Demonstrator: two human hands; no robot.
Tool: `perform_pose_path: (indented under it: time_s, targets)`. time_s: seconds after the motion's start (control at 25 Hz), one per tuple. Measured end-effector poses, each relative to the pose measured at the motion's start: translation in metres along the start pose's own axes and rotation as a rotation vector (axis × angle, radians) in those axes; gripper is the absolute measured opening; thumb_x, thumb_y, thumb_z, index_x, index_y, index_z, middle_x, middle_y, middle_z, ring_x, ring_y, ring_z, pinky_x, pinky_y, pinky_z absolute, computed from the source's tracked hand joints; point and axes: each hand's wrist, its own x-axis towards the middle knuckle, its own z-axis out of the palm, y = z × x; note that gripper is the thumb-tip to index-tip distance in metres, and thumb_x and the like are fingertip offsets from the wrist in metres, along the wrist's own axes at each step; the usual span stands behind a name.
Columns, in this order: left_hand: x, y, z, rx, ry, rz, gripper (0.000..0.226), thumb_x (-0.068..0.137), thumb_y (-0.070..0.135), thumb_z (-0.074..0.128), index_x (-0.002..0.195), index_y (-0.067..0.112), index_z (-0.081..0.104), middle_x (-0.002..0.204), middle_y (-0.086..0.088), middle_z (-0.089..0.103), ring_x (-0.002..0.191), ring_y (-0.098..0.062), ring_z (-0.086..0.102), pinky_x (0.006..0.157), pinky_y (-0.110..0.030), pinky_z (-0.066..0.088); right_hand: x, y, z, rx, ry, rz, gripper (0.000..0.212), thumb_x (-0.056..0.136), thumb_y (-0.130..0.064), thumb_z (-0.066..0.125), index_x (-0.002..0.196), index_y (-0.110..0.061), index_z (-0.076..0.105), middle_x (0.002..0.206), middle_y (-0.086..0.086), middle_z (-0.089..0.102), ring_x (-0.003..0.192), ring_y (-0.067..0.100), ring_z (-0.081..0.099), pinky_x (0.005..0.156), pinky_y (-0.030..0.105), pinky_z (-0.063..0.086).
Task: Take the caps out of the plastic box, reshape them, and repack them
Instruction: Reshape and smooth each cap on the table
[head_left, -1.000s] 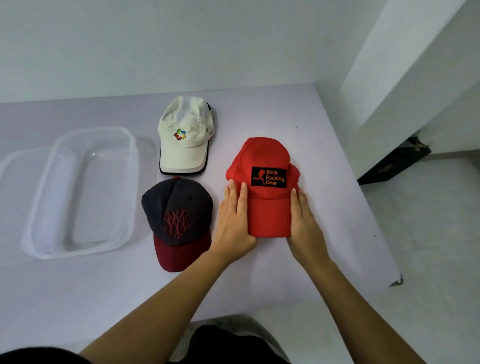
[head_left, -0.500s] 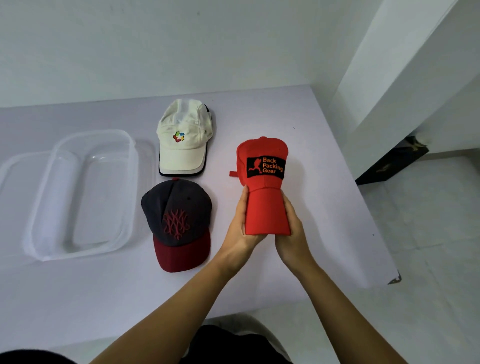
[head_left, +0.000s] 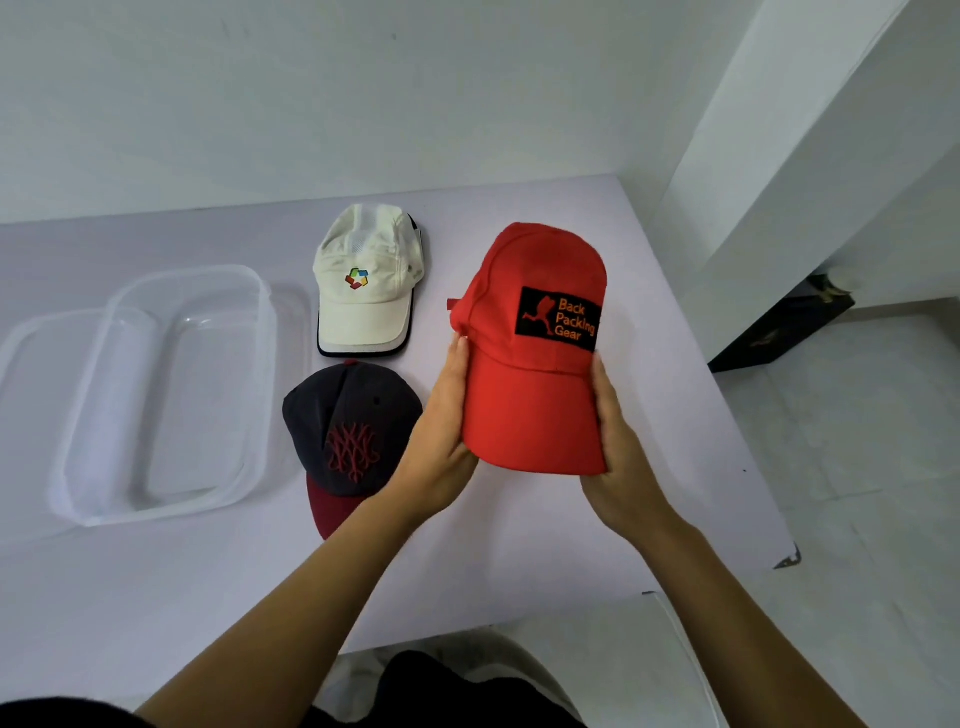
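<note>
A pale lavender table (head_left: 519, 587) is filling the lower left and centre of the frame, meeting a plain white wall (head_left: 311, 93) across the top. Pale tiled floor (head_left: 857, 467) is showing at right, beside a white column (head_left: 810, 130).

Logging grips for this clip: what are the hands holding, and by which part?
Both hands, left hand and right hand, hold the red cap by the two side edges of its brim.

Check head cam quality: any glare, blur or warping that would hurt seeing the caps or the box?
Head view: light is soft and even, shadows faint. The red cap and its patch text read sharp. The clear plastic box shows only as pale rim lines and small highlights against the table. Wide-angle bending tilts the wall edges at right.
</note>
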Motion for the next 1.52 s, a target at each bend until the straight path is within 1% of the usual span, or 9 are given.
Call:
perform_pose_path:
  time_s: [0.28, 0.56, 0.72, 0.88, 1.08, 1.16, 1.24, 1.36, 1.52]
  targets:
    - [-0.009, 0.002, 0.026, -0.369, 0.022, -0.192, 0.065, 0.089, 0.023, 0.038, 0.148, 0.024, 0.011, 0.138, 0.027, 0.029, 0.115, 0.032, 0.035, 0.091, 0.003, 0.034, -0.007, -0.013, 0.039, 0.14, 0.095, 0.084, 0.063, 0.094, 0.007, 0.038, 0.145, -0.009, 0.006, 0.131, -0.023, 0.026, 0.104, -0.037, 0.035, 0.084, -0.008, 0.032]
    - [-0.006, -0.021, -0.035, 0.089, -0.189, -0.111, 0.091, 0.075, -0.002, 0.052, 0.149, 0.028, 0.008, 0.159, 0.002, 0.021, 0.144, -0.014, 0.023, 0.118, -0.039, 0.021, -0.004, 0.009, -0.013, -0.352, -0.042, -0.05, 0.075, 0.092, -0.028, 0.042, 0.144, -0.046, -0.01, 0.16, -0.008, 0.005, 0.146, 0.011, 0.012, 0.117, 0.04, 0.023]
    - [0.03, -0.003, -0.063, -0.467, 0.126, -0.254, 0.075, 0.073, 0.019, 0.052, 0.143, 0.028, 0.029, 0.148, 0.007, 0.037, 0.137, -0.007, 0.034, 0.118, -0.033, 0.021, -0.005, 0.004, -0.014, -0.562, -0.072, -0.143, 0.08, 0.088, -0.037, 0.041, 0.14, -0.049, -0.018, 0.157, -0.006, -0.003, 0.146, 0.019, 0.003, 0.11, 0.037, 0.019]
    - [0.068, 0.015, -0.068, -0.471, -0.114, -0.39, 0.071, 0.077, 0.073, 0.046, 0.127, 0.023, 0.056, 0.112, -0.007, 0.066, 0.109, -0.02, 0.06, 0.11, -0.041, 0.035, -0.001, -0.002, -0.008, -0.561, -0.076, -0.121, 0.076, 0.087, -0.034, 0.041, 0.144, -0.023, -0.008, 0.156, -0.005, -0.002, 0.146, 0.022, 0.003, 0.108, 0.036, 0.02]
    - [0.071, 0.015, -0.054, -0.58, 0.091, -0.372, 0.031, 0.095, 0.038, 0.05, 0.091, 0.016, 0.073, 0.085, -0.002, 0.077, 0.081, -0.012, 0.072, 0.087, -0.03, 0.056, -0.001, -0.002, -0.011, -0.628, -0.224, -0.119, 0.082, 0.09, -0.016, 0.051, 0.144, -0.036, -0.008, 0.158, -0.009, -0.001, 0.145, 0.011, 0.009, 0.112, 0.03, 0.025]
    - [0.07, 0.01, -0.056, -0.597, 0.128, -0.357, 0.029, 0.095, 0.035, 0.051, 0.089, 0.016, 0.072, 0.08, -0.001, 0.077, 0.077, -0.011, 0.072, 0.081, -0.027, 0.057, -0.002, -0.002, -0.028, -0.514, -0.346, 0.001, 0.089, 0.086, -0.001, 0.054, 0.141, -0.045, 0.0, 0.157, -0.016, 0.005, 0.144, 0.003, 0.011, 0.115, 0.022, 0.021]
    - [0.069, 0.004, -0.059, -0.554, 0.113, -0.34, 0.03, 0.094, 0.035, 0.051, 0.09, 0.013, 0.071, 0.079, -0.002, 0.076, 0.074, -0.011, 0.071, 0.078, -0.028, 0.057, 0.005, -0.006, -0.045, -0.324, -0.172, 0.036, 0.08, 0.085, 0.007, 0.05, 0.14, -0.041, 0.016, 0.153, -0.013, 0.023, 0.141, 0.001, 0.024, 0.116, 0.022, 0.022]
    - [0.07, 0.013, -0.049, -0.546, 0.035, -0.31, 0.031, 0.095, 0.033, 0.05, 0.094, 0.009, 0.071, 0.082, -0.004, 0.075, 0.075, -0.012, 0.07, 0.077, -0.026, 0.057, 0.03, -0.021, -0.039, -0.138, 0.097, 0.049, 0.05, 0.095, -0.023, 0.05, 0.142, -0.028, 0.032, 0.144, -0.008, 0.042, 0.13, -0.001, 0.04, 0.111, 0.024, 0.032]
    - [0.079, 0.023, -0.023, -0.726, 0.048, -0.257, 0.03, 0.096, 0.03, 0.047, 0.101, 0.009, 0.067, 0.091, -0.004, 0.074, 0.083, -0.012, 0.07, 0.083, -0.025, 0.056, 0.06, -0.025, -0.015, 0.295, -0.067, 0.204, 0.056, 0.085, -0.056, 0.046, 0.125, -0.019, 0.056, 0.126, 0.003, 0.063, 0.117, 0.014, 0.058, 0.105, 0.039, 0.043]
